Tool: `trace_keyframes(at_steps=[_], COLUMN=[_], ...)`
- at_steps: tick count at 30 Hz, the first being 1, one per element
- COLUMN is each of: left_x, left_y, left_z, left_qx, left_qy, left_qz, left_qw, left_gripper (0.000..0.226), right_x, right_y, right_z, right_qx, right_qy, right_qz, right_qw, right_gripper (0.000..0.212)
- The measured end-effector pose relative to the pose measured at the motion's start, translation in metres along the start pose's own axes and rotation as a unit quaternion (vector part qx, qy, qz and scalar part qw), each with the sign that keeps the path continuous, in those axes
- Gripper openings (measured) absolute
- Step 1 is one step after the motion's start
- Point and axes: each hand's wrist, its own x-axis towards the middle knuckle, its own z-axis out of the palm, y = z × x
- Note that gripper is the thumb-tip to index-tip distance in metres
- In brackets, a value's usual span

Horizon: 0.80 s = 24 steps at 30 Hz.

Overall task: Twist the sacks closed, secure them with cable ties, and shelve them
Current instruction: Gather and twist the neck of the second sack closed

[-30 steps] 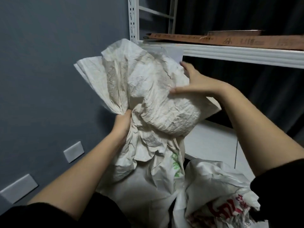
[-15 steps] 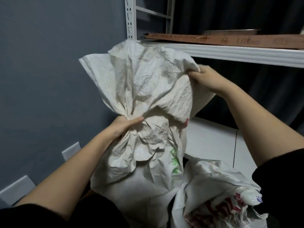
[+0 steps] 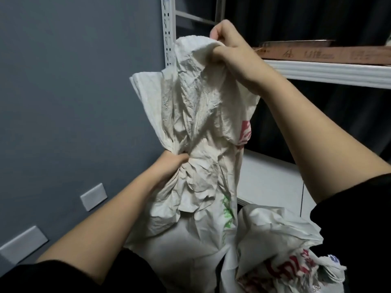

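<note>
1. Grey wall (image 3: 74, 92) on the left, white shelving (image 3: 330, 70) behind, with a brown board (image 3: 330, 55) on its upper shelf.
2. Held upright in front of the shelving, the sack (image 3: 198, 127) has its long axis vertical and its mouth pointing up.
3. Left hand (image 3: 169, 166) grips the gathered neck; right hand (image 3: 230, 45) pinches the top edge, pulling it upward.
4. Gathering looks underway; I see no cable tie, and shelving remains.
5. A second sack (image 3: 281, 254) lies lower right, apparently open.

We raise our right hand (image 3: 230, 49) high, fingers curled tight in a fist-like pinch, forearm bare. Our left hand (image 3: 169, 166) sits lower, fingers clenched, forearm reaching up from a dark sleeve.
</note>
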Motion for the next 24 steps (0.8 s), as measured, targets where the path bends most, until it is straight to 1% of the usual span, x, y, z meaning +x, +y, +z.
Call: trace_keyframes(at_steps=[2,3,4,6,7,8,9,10,11,12,13,14,15,16,17,18,19,20,22,24], left_x=[0.003,0.003,0.002,0.002,0.004,0.005,0.006,0.005,0.004,0.003,0.004,0.004,0.002,0.002,0.001,0.001,0.000,-0.001,-0.003,-0.006], left_y=[-0.003,-0.004,-0.004,-0.005,-0.006,-0.007,-0.007,-0.006,-0.005,-0.005,-0.006,-0.007,-0.006,-0.007,-0.007,-0.008,-0.007,-0.005,-0.001,0.005], left_z=[-0.004,-0.006,-0.007,-0.011,-0.014,-0.018,-0.022,-0.025,-0.026,-0.027,-0.027,-0.026,-0.024,-0.023,-0.021,-0.021,-0.019,-0.018,-0.014,-0.007], left_qx=[-0.015,-0.032,-0.066,-0.149,-0.177,-0.199,-0.223,-0.244,-0.260,-0.266,-0.265,-0.256,-0.242,-0.223,-0.192,-0.155,-0.130,-0.108,-0.050,0.004], left_qy=[0.008,0.017,0.033,0.061,0.074,0.084,0.085,0.069,0.048,0.029,0.018,0.007,-0.007,-0.012,-0.011,-0.005,0.000,0.001,-0.012,-0.008], left_qz=[0.001,0.001,-0.008,-0.030,-0.043,-0.061,-0.084,-0.102,-0.114,-0.119,-0.123,-0.121,-0.118,-0.115,-0.114,-0.113,-0.108,-0.095,-0.063,-0.037], left_qw=[1.000,0.999,0.997,0.987,0.980,0.974,0.967,0.962,0.958,0.956,0.956,0.959,0.963,0.968,0.975,0.981,0.986,0.990,0.997,0.999], left_gripper=[0.038,0.039,0.038,0.032,0.028,0.022,0.016,0.012,0.013,0.015,0.019,0.023,0.028,0.034,0.043,0.051,0.053,0.051,0.041,0.027], right_x=[-0.005,-0.008,-0.011,-0.021,-0.027,-0.034,-0.039,-0.045,-0.048,-0.050,-0.053,-0.057,-0.060,-0.062,-0.063,-0.065,-0.064,-0.061,-0.054,-0.043], right_y=[0.002,0.005,0.009,0.022,0.033,0.044,0.055,0.066,0.077,0.088,0.100,0.108,0.118,0.125,0.132,0.134,0.134,0.129,0.118,0.100], right_z=[-0.001,-0.003,-0.006,-0.012,-0.015,-0.017,-0.019,-0.019,-0.019,-0.015,-0.010,-0.003,0.003,0.010,0.016,0.023,0.028,0.031,0.033,0.031], right_qx=[0.001,-0.018,-0.055,-0.171,-0.221,-0.253,-0.255,-0.206,-0.106,-0.002,0.060,0.077,0.085,0.098,0.123,0.143,0.148,0.140,0.113,0.122], right_qy=[-0.007,-0.012,-0.016,-0.014,0.000,0.024,0.056,0.086,0.108,0.112,0.094,0.055,0.013,-0.023,-0.052,-0.069,-0.065,-0.038,0.043,0.096], right_qz=[-0.013,-0.020,-0.027,-0.021,-0.006,0.013,0.036,0.076,0.138,0.213,0.272,0.313,0.338,0.351,0.352,0.346,0.333,0.323,0.294,0.257], right_qw=[1.000,1.000,0.998,0.985,0.975,0.967,0.965,0.972,0.979,0.971,0.956,0.945,0.937,0.931,0.926,0.925,0.929,0.935,0.948,0.954], right_gripper=[0.019,0.023,0.032,0.067,0.085,0.099,0.107,0.112,0.117,0.123,0.127,0.129,0.126,0.114,0.091,0.059,0.035,0.025,0.031,0.043])
